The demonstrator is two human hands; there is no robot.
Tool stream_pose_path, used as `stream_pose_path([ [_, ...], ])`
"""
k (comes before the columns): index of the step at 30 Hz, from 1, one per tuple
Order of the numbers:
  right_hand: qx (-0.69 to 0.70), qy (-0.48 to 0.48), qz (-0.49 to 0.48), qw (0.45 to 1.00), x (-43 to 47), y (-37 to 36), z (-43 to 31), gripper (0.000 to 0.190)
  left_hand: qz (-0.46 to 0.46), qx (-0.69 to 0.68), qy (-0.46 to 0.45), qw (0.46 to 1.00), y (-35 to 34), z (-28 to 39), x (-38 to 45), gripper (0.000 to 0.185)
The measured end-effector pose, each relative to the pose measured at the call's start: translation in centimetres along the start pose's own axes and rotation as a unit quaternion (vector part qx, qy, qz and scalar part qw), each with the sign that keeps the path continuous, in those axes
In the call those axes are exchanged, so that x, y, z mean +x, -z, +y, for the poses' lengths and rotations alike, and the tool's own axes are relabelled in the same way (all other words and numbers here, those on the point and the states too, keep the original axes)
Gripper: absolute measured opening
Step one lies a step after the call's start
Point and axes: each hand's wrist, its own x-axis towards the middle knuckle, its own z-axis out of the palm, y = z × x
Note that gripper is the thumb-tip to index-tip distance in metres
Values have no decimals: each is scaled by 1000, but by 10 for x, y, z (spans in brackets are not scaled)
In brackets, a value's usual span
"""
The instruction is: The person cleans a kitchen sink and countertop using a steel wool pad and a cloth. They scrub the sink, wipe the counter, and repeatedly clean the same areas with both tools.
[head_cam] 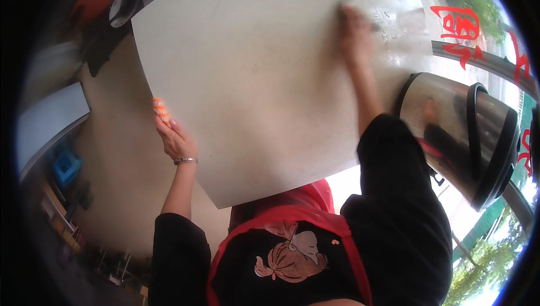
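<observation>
A pale, smooth tabletop (261,86) fills the middle of the view before me. At its left edge, my left hand (175,137) is closed around an orange-and-white striped cloth (160,111); a metal bracelet is on that wrist. My right hand (357,35) is stretched over the far right of the tabletop and is blurred. A dark edge shows beside its fingers, but I cannot tell what it is or whether the hand holds it. Wet-looking drops and smears lie just right of this hand.
A shiny metal container with black trim (451,128) stands to the right, by a window with red lettering (460,23). A round white-rimmed object (124,6) is at the upper left. A blue plastic stool or crate (66,163) and a white-topped surface (55,120) are farther left.
</observation>
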Motion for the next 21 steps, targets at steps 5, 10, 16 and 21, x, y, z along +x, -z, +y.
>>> stream_pose_path([
  [5,249,269,-193,910,-179,20,-196,43,13,29,-31,999,-8,-11,5,47],
  [10,159,101,-70,980,-81,21,-7,35,-6,31,21,999,3,-14,-5,45],
  [16,115,98,35,988,-139,19,-42,37,-7,79,19,997,-9,-14,4,46],
  [21,235,254,-108,932,-308,88,-239,42,46,53,-48,996,-21,-26,17,43],
])
